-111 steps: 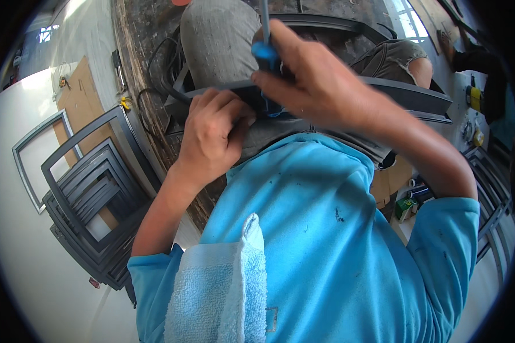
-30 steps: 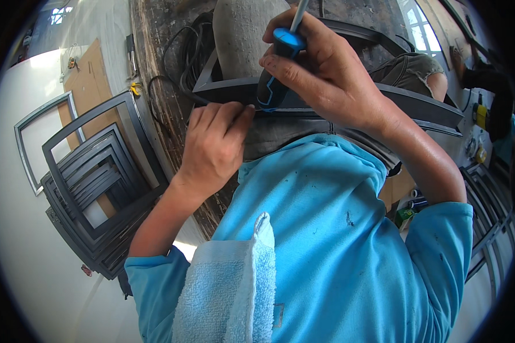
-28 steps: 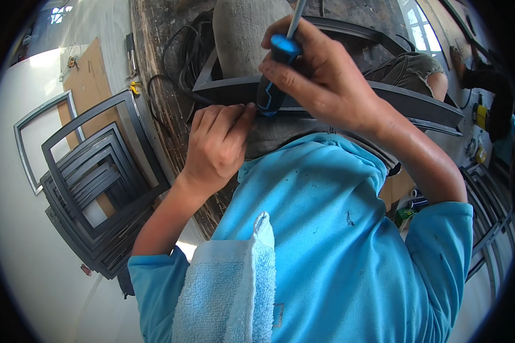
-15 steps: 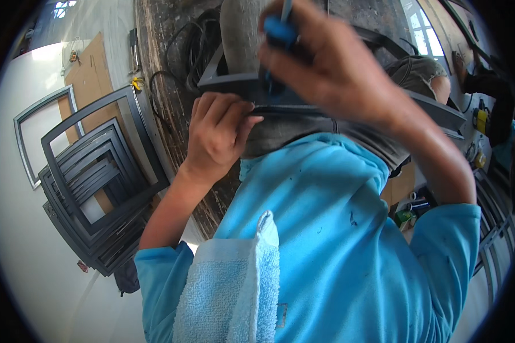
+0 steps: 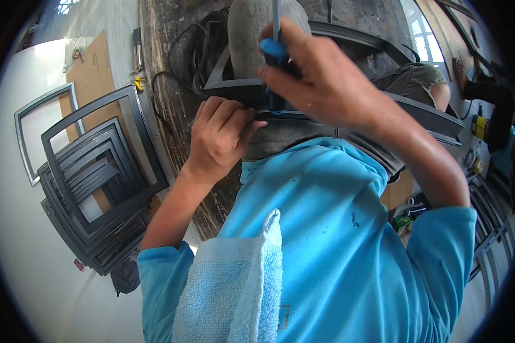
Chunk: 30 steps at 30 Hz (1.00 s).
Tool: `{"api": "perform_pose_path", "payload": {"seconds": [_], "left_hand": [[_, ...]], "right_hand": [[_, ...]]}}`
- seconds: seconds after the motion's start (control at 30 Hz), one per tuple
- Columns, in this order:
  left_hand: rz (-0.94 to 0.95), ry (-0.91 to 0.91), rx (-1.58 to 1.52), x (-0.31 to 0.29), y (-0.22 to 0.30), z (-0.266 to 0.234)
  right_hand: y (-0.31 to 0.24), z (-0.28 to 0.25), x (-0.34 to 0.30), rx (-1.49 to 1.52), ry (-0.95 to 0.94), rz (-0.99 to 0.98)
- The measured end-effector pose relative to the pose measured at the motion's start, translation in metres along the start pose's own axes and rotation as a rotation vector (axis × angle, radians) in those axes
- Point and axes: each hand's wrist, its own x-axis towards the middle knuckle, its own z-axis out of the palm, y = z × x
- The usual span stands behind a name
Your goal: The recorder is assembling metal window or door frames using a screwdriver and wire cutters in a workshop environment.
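A dark grey metal frame [image 5: 232, 87] rests across my lap. My right hand [image 5: 335, 83] is closed round the blue and black handle of a screwdriver [image 5: 274, 50]. Its shaft points up and away from me, and the butt of the handle is down at the frame's near side. A thin black strip [image 5: 296, 116] runs along that side. At the strip's left end, the fingers of my left hand [image 5: 218, 131] are curled in and pinch it against the frame; the fingertips are partly hidden.
Coiled black strip [image 5: 208, 54] lies beyond my left hand on a worn wooden surface [image 5: 161, 103]. Several dark frames [image 5: 88, 228] are stacked at left. More frames [image 5: 489, 228] lie at right, near a green can [image 5: 402, 222]. Another person's dark-clothed limb [image 5: 492, 94] shows far right.
My right hand has moved slightly down and left, bringing the screwdriver's butt down onto the near side of the frame. My left hand keeps nearly the same place.
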Motion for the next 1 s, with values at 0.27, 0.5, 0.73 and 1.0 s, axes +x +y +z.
{"api": "perform_pose_path", "payload": {"seconds": [0.27, 0.5, 0.73, 1.0], "left_hand": [[-0.019, -0.026, 0.015, -0.001, 0.001, -0.005], [-0.054, -0.066, 0.004, -0.003, 0.002, -0.006], [-0.153, -0.171, 0.027, 0.003, 0.01, -0.016], [0.071, 0.025, 0.03, 0.008, 0.023, 0.016]], "right_hand": [[-0.001, 0.003, -0.001, 0.024, 0.015, 0.01], [-0.002, 0.015, -0.008, -0.023, 0.014, -0.01], [-0.009, -0.032, 0.005, 0.631, -0.049, -0.003], [-0.012, -0.047, -0.024, 0.231, -0.151, 0.276]]}}
